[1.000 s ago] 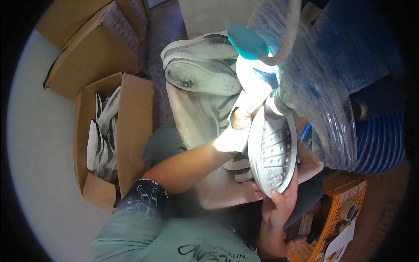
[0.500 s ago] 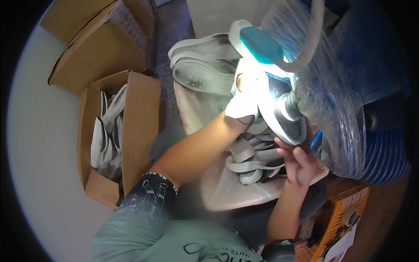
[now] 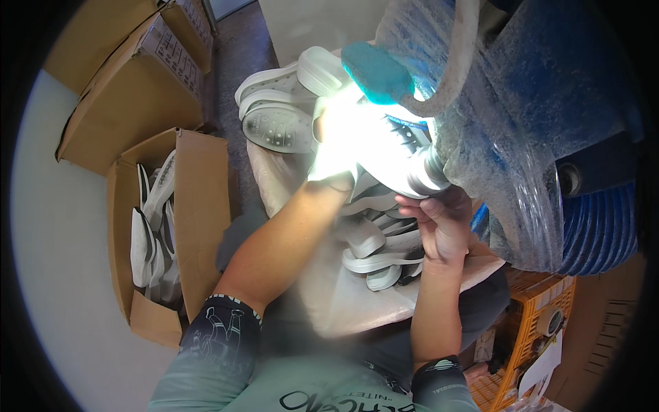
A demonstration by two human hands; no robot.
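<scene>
A white shoe sole [image 3: 386, 163] is held up against a round metallic wheel [image 3: 431, 168] of the machine, under strong glare. My left hand [image 3: 335, 159], seemingly in a white glove, grips the sole's far left side; its fingers are washed out by the light. With bare fingers, my right hand [image 3: 443, 223] closes on the sole's near end, just below the wheel. Beneath both hands, several white soles [image 3: 371, 240] lie heaped on a pale cloth [image 3: 350, 309]. More soles [image 3: 278, 128] are stacked beyond my left hand.
A teal lamp [image 3: 377, 72] on a thick bent arm [image 3: 456, 69] hangs just above my hands. Dusty clear plastic sheeting [image 3: 508, 172] covers the blue machine at right, above a ribbed blue hose [image 3: 600, 230]. A cardboard box [image 3: 206, 206] of soles stands left; an orange crate [image 3: 542, 309], lower right.
The sole has turned and tilted at the wheel, showing more of its dotted inner face. My right hand has shifted slightly up and left in view, as the whole view moved.
</scene>
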